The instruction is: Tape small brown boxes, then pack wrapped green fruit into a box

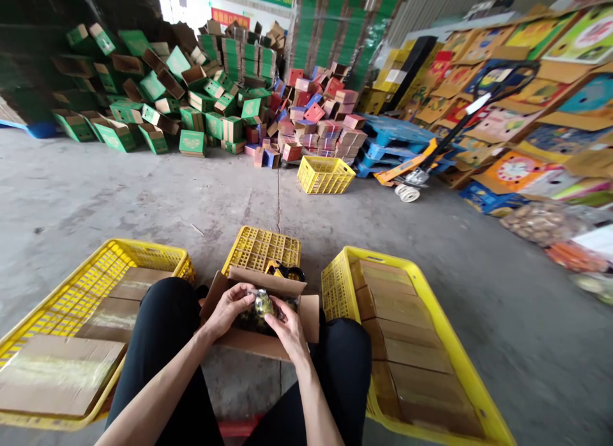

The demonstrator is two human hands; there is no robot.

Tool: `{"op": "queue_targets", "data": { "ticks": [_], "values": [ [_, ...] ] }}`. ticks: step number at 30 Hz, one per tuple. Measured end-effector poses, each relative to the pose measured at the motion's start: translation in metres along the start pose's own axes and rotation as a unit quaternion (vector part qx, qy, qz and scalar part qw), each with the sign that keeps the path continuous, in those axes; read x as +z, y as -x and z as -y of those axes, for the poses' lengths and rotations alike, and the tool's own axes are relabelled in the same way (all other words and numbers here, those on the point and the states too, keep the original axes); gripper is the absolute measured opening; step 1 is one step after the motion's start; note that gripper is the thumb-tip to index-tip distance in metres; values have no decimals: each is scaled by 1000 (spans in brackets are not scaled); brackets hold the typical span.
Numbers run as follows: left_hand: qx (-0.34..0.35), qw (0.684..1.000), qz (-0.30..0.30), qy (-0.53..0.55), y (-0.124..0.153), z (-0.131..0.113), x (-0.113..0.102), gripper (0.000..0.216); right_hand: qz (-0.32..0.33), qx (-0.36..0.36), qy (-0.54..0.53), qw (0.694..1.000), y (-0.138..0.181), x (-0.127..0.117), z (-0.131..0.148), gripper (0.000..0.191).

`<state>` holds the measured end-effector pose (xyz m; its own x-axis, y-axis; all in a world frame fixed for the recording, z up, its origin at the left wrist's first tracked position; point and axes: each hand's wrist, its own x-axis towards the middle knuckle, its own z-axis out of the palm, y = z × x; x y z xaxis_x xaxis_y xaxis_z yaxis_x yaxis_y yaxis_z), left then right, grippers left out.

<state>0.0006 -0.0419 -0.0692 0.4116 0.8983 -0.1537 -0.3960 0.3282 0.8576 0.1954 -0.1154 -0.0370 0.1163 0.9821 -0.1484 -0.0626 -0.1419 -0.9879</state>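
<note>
An open cardboard box point(306, 315) rests between my knees, on top of an upturned yellow crate point(261, 248). Over its opening my left hand point(228, 308) and my right hand point(286, 328) both close their fingers around a small roundish yellow-green object point(262, 303), held between them. The box holds more dark, shiny items that I cannot make out. A black and yellow tool point(285, 271) lies at the far edge of the box.
A yellow crate lined with cardboard point(81, 292) sits at my left, another point(431, 299) at my right. Ahead on the concrete floor: a small yellow crate point(325, 174), piles of green boxes point(158, 101) and pink boxes point(320, 126), a pallet jack point(421, 171), colourful flattened cartons at right.
</note>
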Motion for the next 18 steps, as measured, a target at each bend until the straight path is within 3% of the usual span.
{"op": "queue_targets", "data": {
  "ticks": [4, 12, 18],
  "values": [
    [-10, 1000, 23, 16, -1, 0, 5, 59, -14, -3, -11, 1000, -1, 1, 0, 57],
    [-37, 988, 141, -42, 7, -11, 15, 51, -12, 47, -83, 995, 0, 2, -9, 63],
    [-58, 988, 130, -54, 9, -11, 12, 54, -18, 14, -25, 999, -4, 0, -10, 55]
  ]
}}
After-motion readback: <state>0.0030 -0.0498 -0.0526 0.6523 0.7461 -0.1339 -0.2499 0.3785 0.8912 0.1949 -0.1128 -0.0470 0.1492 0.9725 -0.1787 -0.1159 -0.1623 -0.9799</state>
